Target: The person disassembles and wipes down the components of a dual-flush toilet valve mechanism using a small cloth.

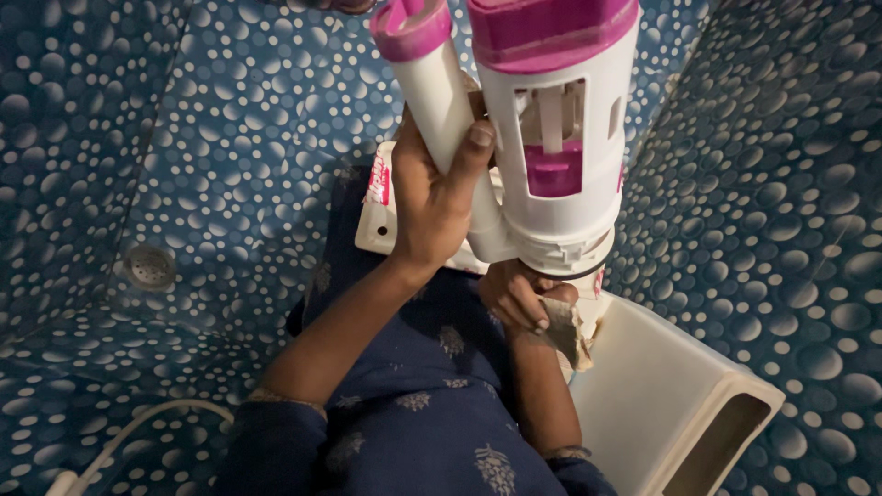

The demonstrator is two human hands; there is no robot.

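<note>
Raised close to our eyes, the white-and-pink flush valve (551, 138) stays upright because our left hand (432, 197) wraps its overflow tube (441, 101), while our right hand (519, 294) pinches a crumpled paper scrap (571, 332) under its base, above the white cistern (661, 404).

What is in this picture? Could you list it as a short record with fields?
Setting: floor of blue tiles with white dots, round drain set in it
Main thing: white and pink plastic flush valve, held upright
Left hand: wrapped around the valve's white side tube
Right hand: under the valve's base, pinching a scrap of brownish paper
Nearby: white ceramic tank lower right, white hose lower left
Clothing: dark blue patterned garment
</note>
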